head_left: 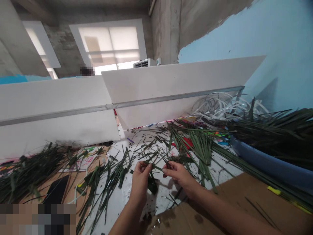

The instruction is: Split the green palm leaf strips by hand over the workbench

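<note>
A green leaf point(157, 167) stretched just above the white bench point(126, 193), pinched by both your left hand point(141, 174) and your right hand point(180, 174). Loose strips point(202, 147) lay around, a blue tub point(269, 164) of dark leaves point(276, 135) stood to your right, and white boards point(171, 81) rose beyond.

Soft daylight glows through the window point(110, 42) at the upper left, its lower strip blown out to white. A shadow darkens the blue wall point(281, 42) at right, where heaped leaves point(288, 137) sink towards black. Wide-angle distortion slants the edges; pixelation masks the lower-left corner.
</note>
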### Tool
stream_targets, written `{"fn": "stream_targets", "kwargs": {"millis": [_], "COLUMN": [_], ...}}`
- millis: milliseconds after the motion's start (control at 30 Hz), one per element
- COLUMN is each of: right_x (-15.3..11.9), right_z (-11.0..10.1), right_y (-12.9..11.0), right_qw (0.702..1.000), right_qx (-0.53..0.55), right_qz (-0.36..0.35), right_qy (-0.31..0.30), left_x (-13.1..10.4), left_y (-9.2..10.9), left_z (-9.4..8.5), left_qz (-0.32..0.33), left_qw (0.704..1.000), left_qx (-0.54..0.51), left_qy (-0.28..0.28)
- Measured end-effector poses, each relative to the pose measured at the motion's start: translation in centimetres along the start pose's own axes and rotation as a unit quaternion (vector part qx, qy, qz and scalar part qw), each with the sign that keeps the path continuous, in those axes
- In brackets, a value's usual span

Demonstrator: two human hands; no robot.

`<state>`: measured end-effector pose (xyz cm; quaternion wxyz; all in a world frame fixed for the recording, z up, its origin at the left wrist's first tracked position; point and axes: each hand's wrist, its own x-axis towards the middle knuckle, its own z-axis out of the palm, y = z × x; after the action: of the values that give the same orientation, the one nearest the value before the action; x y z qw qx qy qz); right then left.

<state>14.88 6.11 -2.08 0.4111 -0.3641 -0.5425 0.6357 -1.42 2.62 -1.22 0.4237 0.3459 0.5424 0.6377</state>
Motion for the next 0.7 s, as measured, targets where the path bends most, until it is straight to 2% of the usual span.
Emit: {"fn": "stream_targets", "kwargs": {"millis": [200, 300, 333, 400, 467, 500, 567, 700], "right_x": [1.2, 1.0, 0.7, 0.3, 0.1, 0.1, 0.4, 0.7], "right_z": [-0.8, -1.2, -1.3, -1.3, -1.3, -1.2, -1.1, -0.9], "right_y": [0.9, 0.4, 0.1, -0.4, -0.7, -0.7, -0.6, -0.5], "right_qw": [0.997, 0.985, 0.977, 0.961, 0.957, 0.96, 0.973, 0.996], "right_qx": [-0.046, -0.15, -0.192, -0.252, -0.266, -0.256, -0.208, -0.057], "right_qz": [-0.061, -0.083, -0.093, -0.108, -0.115, -0.113, -0.1, -0.065], "right_qy": [0.019, 0.023, 0.021, 0.011, 0.003, 0.004, 0.007, -0.003], "left_x": [0.3, 0.3, 0.3, 0.0, -0.4, -0.6, -0.7, -0.5], "left_y": [-0.4, 0.5, 1.0, 2.0, 2.6, 2.7, 2.5, 1.3], "left_z": [-0.2, -0.6, -0.7, -0.7, -0.5, -0.4, -0.2, -0.2], "left_qz": [0.0, 0.093, 0.139, 0.214, 0.242, 0.241, 0.213, 0.094], "left_qw": [1.0, 0.988, 0.972, 0.916, 0.862, 0.847, 0.854, 0.932], "left_qx": [0.013, 0.119, 0.184, 0.329, 0.429, 0.452, 0.444, 0.297], "left_qy": [-0.017, -0.035, -0.047, -0.083, -0.123, -0.142, -0.168, -0.184]}}
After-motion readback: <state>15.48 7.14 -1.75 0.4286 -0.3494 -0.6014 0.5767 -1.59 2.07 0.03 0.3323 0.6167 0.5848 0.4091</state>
